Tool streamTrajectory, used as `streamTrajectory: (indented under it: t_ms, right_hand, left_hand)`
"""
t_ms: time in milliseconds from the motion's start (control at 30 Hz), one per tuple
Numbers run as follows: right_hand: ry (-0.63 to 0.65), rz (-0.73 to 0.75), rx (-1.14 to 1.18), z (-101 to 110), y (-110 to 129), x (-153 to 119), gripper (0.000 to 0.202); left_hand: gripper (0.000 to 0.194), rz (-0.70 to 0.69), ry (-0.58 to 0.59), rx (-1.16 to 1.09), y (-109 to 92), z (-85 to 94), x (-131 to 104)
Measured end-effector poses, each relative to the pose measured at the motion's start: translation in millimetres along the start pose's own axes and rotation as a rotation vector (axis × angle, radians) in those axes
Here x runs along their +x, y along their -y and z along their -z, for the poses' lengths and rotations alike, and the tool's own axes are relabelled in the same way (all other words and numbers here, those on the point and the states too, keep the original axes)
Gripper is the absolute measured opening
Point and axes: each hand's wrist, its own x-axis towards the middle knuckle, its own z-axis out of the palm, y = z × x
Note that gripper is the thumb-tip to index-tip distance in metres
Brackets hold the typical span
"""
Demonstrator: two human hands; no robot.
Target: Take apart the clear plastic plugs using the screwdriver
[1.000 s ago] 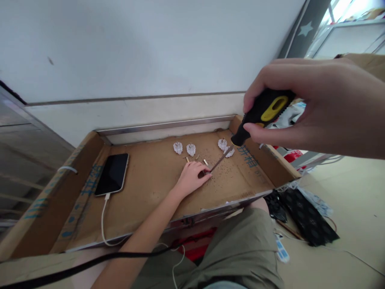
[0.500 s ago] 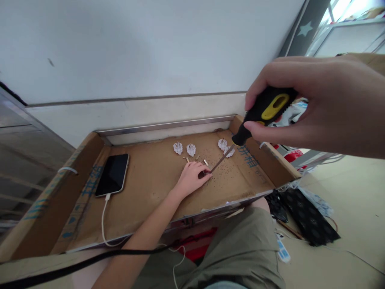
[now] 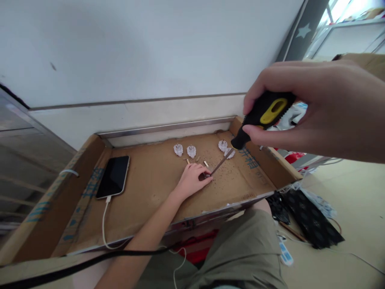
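Note:
My right hand (image 3: pixel 319 104) is wrapped round the black and yellow handle of a screwdriver (image 3: pixel 221 162). The shaft slants down and left, its tip meeting the fingertips of my left hand (image 3: pixel 194 178). Those fingers pinch a small dark piece against the cardboard; its kind is hidden. Beyond them lie short brass-coloured pins (image 3: pixel 206 164) and many tiny dark screws or bits (image 3: pixel 222 172). Two clear plug bodies with prongs, one the left plug (image 3: pixel 178 149) and one beside it (image 3: pixel 191 151), stand farther back. Another pair of clear plugs (image 3: pixel 223 145) sits behind the screwdriver shaft.
A cardboard-lined tray (image 3: pixel 144 180) with raised sides lies across my lap. At its left a phone (image 3: pixel 113 176) is joined to a white cable (image 3: pixel 104 224). A black cord (image 3: pixel 90 261) crosses in front. Bags (image 3: pixel 313 218) lie on the floor at right.
The screwdriver handle has turned slightly and sits a little lower in my right hand's grip. My left hand keeps its pinch at the tip. The whole view has shifted slightly.

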Motion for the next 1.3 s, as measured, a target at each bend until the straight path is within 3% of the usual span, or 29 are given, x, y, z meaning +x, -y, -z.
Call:
streamTrajectory:
  t_ms: [1067, 1300]
  right_hand:
    - [-0.012, 0.075, -0.177, -0.7, -5.5, -6.5, 0.016]
    - [0.098, 0.15, -0.139, 4.5, -12.0, 9.3, 0.025]
  left_hand:
    - [0.015, -0.047, -0.012, 0.045, 1.9, -2.5, 0.4]
    - [0.015, -0.041, -0.009, 0.051, 1.7, -2.7, 0.8]
